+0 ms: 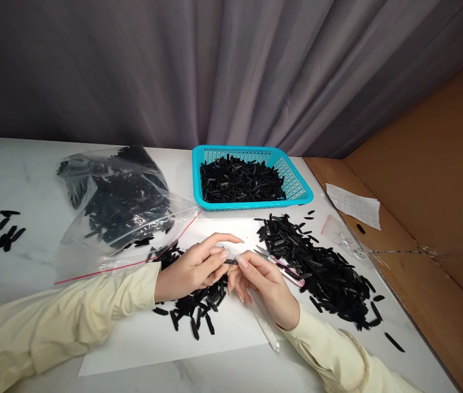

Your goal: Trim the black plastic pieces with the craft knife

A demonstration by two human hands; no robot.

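Note:
A small, slim black strip-like piece (231, 262), perhaps a clip, is pinched between my two hands over a white sheet (133, 349). My left hand (198, 265) grips its left end between thumb and fingers, with the index finger stretched out above. At the other end, my right hand (266, 281) closes thumb and fingertips on it. Under my hands lies a loose heap of similar black pieces (198, 308), partly covered by them. Just right of my right hand, pink-handled scissors (292, 273) lie half under a larger pile of black pieces (317, 267).
A turquoise basket (251, 206) filled with black pieces stands at the back. Left of it lies a clear zip bag (125, 196) of the same pieces. Several strays (6, 237) rest far left. A white stick-like item (266, 327) lies below my right hand; paper (354, 204) lies right.

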